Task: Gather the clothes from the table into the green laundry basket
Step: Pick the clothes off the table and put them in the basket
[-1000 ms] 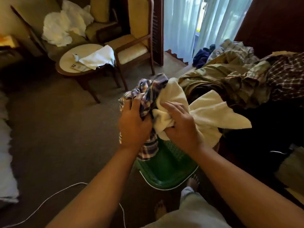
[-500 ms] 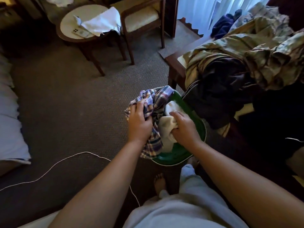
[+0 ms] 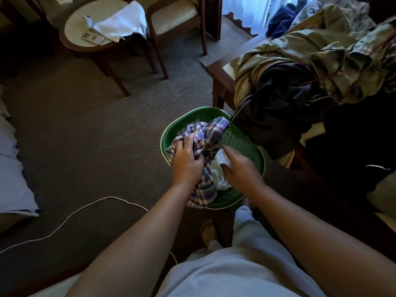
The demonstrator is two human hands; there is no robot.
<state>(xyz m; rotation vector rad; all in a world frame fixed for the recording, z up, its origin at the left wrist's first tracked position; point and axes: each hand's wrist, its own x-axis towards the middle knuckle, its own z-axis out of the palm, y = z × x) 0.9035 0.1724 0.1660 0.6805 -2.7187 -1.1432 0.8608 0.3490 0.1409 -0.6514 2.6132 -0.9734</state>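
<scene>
The green laundry basket (image 3: 244, 144) stands on the carpet by the table's near corner. Inside it lie a plaid shirt (image 3: 211, 133) and a white towel (image 3: 218, 168). My left hand (image 3: 186, 159) grips a bunch of the plaid shirt over the basket's left side; part of that shirt hangs over the front rim. My right hand (image 3: 240, 170) rests on the white towel with fingers fairly straight. A heap of clothes remains on the wooden table (image 3: 216, 69): an olive garment (image 3: 300, 46), a dark one (image 3: 278, 103) drooping toward the basket, a blue one (image 3: 280, 18) at the back.
A round side table (image 3: 72, 33) with a white cloth (image 3: 120, 24) and a remote stands at the far left, a wooden armchair (image 3: 175, 16) beside it. A white cable (image 3: 70, 217) runs across the carpet. Bedding (image 3: 10, 168) lies at the left edge. My bare foot (image 3: 207, 232) is just behind the basket.
Both hands have gone down from chest height into the basket with the plaid shirt and white towel. My right hand has loosened on the towel, which has sunk inside.
</scene>
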